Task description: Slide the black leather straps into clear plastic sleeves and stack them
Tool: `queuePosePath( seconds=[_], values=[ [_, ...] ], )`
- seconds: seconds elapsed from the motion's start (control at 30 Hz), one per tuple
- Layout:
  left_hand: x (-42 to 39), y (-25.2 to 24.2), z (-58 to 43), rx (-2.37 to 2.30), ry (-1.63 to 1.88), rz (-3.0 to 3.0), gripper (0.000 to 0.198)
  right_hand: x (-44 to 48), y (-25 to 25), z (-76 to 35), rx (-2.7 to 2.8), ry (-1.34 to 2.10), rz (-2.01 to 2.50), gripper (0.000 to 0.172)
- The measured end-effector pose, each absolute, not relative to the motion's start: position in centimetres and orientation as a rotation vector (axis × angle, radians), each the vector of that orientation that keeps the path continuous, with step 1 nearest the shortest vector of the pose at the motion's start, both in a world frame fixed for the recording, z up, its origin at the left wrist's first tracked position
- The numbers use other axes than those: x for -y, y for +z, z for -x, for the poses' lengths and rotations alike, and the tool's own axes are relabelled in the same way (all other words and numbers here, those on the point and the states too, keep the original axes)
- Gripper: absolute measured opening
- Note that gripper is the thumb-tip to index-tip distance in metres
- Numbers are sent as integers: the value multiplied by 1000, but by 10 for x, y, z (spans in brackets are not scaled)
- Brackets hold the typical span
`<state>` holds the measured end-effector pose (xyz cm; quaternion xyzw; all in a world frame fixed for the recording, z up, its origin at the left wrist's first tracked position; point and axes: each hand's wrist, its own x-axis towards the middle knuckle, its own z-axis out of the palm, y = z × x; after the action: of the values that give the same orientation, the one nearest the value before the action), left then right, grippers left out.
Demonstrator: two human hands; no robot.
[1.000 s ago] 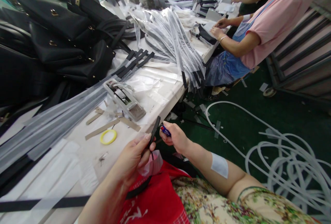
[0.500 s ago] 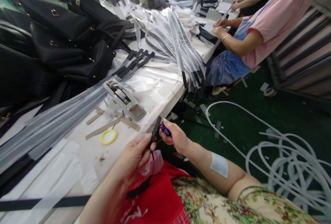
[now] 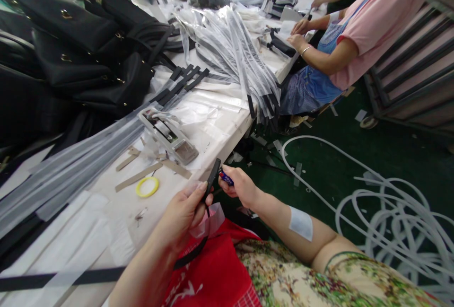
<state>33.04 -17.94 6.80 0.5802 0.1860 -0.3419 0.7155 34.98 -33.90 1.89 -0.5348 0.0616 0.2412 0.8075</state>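
Near the table's front edge my left hand point(image 3: 187, 205) pinches a black strap point(image 3: 213, 173) close to its end, which points up. The strap runs down behind that hand, across the red apron point(image 3: 209, 267), and on to the table at lower left. Fingers wrapped, my right hand point(image 3: 239, 185) grips a small blue lighter point(image 3: 227, 178) just right of the strap's end. Its top faces the strap with a small gap between them; I cannot make out a flame. A piece of translucent wrapping point(image 3: 210, 222) hangs below my left hand.
On the table point(image 3: 220, 148) are a tape dispenser point(image 3: 168, 135), a yellow tape ring point(image 3: 147, 187) and wrapped straps point(image 3: 230, 54). Black bags point(image 3: 78, 47) pile up at left. A co-worker point(image 3: 340, 51) sits at right. White hose point(image 3: 376, 222) lies coiled on the floor.
The view has shifted slightly. Both hands keep almost the same pose, with the lighter still beside the strap's end. The strap's lower loop bulges out a little more below my left hand.
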Motion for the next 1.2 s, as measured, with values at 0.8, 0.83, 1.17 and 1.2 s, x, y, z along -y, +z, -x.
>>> queuePosePath(
  seconds=[0.8,0.83,1.17,1.2],
  values=[
    [183,62,-336,-406,-763,-1343,53,348,18,-359,-170,425,1187,56],
    [183,61,-336,-404,-759,-1347,52,348,19,-359,-169,425,1188,55],
    [182,56,-335,-399,-675,-1492,53,347,20,-356,-163,418,1206,55],
    [182,56,-335,-404,-671,-1500,53,347,19,-355,-160,418,1205,55]
  ],
)
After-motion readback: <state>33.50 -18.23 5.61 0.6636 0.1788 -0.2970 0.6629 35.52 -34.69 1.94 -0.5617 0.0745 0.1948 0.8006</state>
